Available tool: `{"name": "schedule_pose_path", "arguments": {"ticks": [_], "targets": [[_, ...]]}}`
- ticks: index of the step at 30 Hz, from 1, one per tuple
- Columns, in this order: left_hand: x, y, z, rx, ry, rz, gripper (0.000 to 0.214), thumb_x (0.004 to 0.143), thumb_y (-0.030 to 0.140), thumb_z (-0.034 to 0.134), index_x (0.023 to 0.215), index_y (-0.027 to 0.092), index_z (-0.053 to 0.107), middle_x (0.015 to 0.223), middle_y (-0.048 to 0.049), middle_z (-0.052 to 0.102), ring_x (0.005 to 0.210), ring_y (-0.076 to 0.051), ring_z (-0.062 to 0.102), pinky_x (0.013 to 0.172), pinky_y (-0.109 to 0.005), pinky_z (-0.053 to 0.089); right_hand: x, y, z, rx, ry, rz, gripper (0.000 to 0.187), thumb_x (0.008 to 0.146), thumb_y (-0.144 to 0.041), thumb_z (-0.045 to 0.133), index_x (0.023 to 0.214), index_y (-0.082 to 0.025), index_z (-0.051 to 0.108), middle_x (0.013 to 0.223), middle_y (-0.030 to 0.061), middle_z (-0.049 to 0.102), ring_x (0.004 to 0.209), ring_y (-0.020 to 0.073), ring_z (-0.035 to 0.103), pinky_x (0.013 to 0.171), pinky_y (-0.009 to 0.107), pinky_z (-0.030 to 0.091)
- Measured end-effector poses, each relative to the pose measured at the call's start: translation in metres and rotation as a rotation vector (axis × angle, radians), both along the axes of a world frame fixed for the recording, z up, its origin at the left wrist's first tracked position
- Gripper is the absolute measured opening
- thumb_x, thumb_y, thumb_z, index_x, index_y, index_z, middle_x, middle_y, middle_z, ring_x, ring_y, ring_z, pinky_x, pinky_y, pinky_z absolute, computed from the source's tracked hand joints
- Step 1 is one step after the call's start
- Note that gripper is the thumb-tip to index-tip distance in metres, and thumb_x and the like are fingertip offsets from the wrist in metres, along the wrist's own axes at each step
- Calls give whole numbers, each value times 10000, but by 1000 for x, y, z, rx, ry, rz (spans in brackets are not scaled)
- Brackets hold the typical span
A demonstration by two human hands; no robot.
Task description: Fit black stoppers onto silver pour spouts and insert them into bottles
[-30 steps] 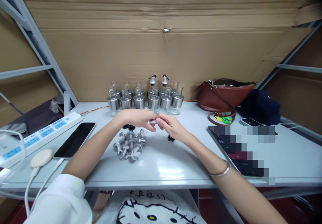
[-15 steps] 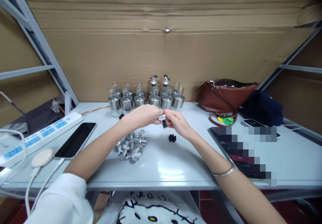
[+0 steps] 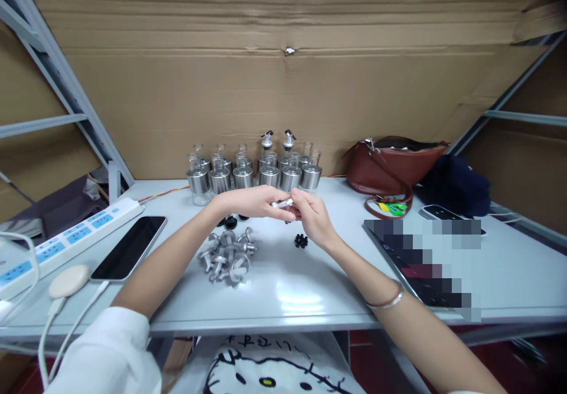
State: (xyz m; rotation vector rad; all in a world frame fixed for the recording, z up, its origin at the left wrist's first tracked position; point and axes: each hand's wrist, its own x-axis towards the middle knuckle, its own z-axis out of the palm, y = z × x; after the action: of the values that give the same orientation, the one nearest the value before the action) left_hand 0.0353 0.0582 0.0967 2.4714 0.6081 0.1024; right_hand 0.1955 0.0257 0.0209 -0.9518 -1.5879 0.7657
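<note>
In front of the bottles my hands meet, both closed on one small silver pourer spout point(image 3: 282, 204). My left hand point(image 3: 259, 201) reaches over from the left with its fingers around the left end of the spout. The thumb and fingers of my right hand point(image 3: 312, 217) pinch the other end. A small dark bit shows below the fingers, mostly hidden. On the table beneath my left hand lies a pile of silver pourer spouts point(image 3: 228, 255). Small black parts point(image 3: 301, 240) form a cluster below my right hand. Black stoppers point(image 3: 230, 222) sit behind the pile, partly covered.
Glass bottles with steel bands point(image 3: 243, 176) stand in rows at the back; two carry pourers point(image 3: 267, 140). Left are a power strip point(image 3: 66, 237), a phone point(image 3: 129, 248) and a round charger point(image 3: 69, 282). Right are a brown bag point(image 3: 398, 166), a dark cap point(image 3: 458, 184) and a tablet point(image 3: 398, 258).
The spout between my fingers has turned and now shows more of its length. The black piece below it has become mostly hidden. The view has shifted slightly.
</note>
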Motion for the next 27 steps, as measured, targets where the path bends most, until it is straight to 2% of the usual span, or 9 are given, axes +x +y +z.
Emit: {"name": "schedule_pose_path", "arguments": {"ticks": [8, 14, 19, 22, 25, 27], "targets": [[-3, 3, 0, -171, -34, -68, 300, 863, 463, 485, 882, 168, 535, 609, 42, 386, 556, -99, 357, 536, -246, 291, -1, -5, 0, 69, -18, -48, 553, 867, -655, 328, 597, -189, 453, 540, -24, 361, 498, 102, 347, 462, 239, 325], [-2, 3, -2, -301, -101, -105, 264, 868, 422, 495, 780, 173, 490, 605, 46, 398, 551, -91, 372, 559, -252, 317, -5, -7, -3, 82, 6, -54, 534, 875, -641, 334, 579, -200, 389, 527, -26, 357, 491, 101, 339, 464, 247, 323], [-7, 6, -3, -459, -119, -212, 300, 882, 449, 457, 765, 174, 482, 636, 33, 435, 541, -88, 401, 594, -264, 345, 5, -6, 12, 150, 140, -154, 506, 880, -630, 340, 583, -224, 286, 518, -46, 282, 468, 98, 302, 453, 249, 291], [-14, 8, 1, -326, -78, -138, 326, 889, 485, 433, 778, 180, 469, 615, 38, 412, 556, -96, 391, 587, -251, 334, 20, 1, 24, 232, -2, -169, 421, 914, -541, 356, 656, -212, 408, 589, -23, 396, 550, 119, 417, 561, 264, 378], [-21, 8, 6, -79, -6, 51, 364, 863, 531, 452, 774, 179, 464, 647, 30, 420, 584, -105, 381, 567, -240, 309, 32, 10, 28, 253, -275, -99, 259, 894, -396, 455, 768, -190, 546, 748, 30, 545, 702, 148, 514, 655, 275, 414], [-24, 7, 9, 94, 77, 173, 391, 829, 560, 487, 756, 176, 471, 666, 25, 432, 588, -108, 364, 551, -237, 278, 37, 14, 26, 193, -477, -24, 182, 857, -310, 505, 767, -176, 591, 798, 50, 584, 747, 158, 533, 668, 272, 418]]}}
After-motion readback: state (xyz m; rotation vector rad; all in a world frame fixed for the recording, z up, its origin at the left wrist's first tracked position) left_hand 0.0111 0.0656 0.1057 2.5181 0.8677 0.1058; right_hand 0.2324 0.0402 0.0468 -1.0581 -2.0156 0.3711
